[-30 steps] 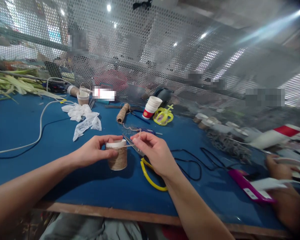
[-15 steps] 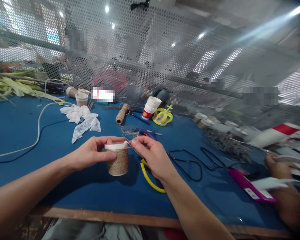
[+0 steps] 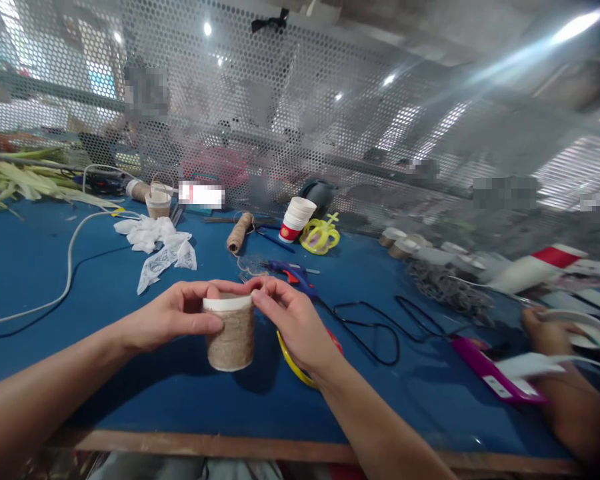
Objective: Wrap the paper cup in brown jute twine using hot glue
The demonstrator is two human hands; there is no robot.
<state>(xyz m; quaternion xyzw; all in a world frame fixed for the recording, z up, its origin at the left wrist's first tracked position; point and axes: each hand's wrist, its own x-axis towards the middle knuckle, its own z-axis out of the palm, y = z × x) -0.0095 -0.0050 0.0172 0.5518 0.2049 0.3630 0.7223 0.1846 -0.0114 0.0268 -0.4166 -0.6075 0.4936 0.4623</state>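
Note:
A paper cup (image 3: 230, 343) wrapped in brown twine, its white rim bare, is held upright above the blue table. My left hand (image 3: 183, 310) grips its left side, with the thumb on the front and fingers over the rim. My right hand (image 3: 290, 320) is closed in a pinch on the twine at the cup's right rim. The strand runs back toward a twine spool (image 3: 239, 233). Below my right palm shows a yellow curved loop (image 3: 293, 363) with a bit of red beside it; my hand hides the rest. A blue glue gun (image 3: 295, 275) lies just behind.
Stacked paper cups (image 3: 297, 220) and a yellow crown-shaped piece (image 3: 320, 235) stand at the back. White plastic (image 3: 163, 243) lies left; a purple power strip (image 3: 497, 370) and black cord lie right. Another person's hand (image 3: 547, 333) holds a tape roll at far right. A perforated metal screen (image 3: 260, 120) rises behind.
My right hand has moved in against the cup's rim, and the strand stretched between hand and cup no longer shows. The cup sits slightly lower in view. My left hand keeps its hold.

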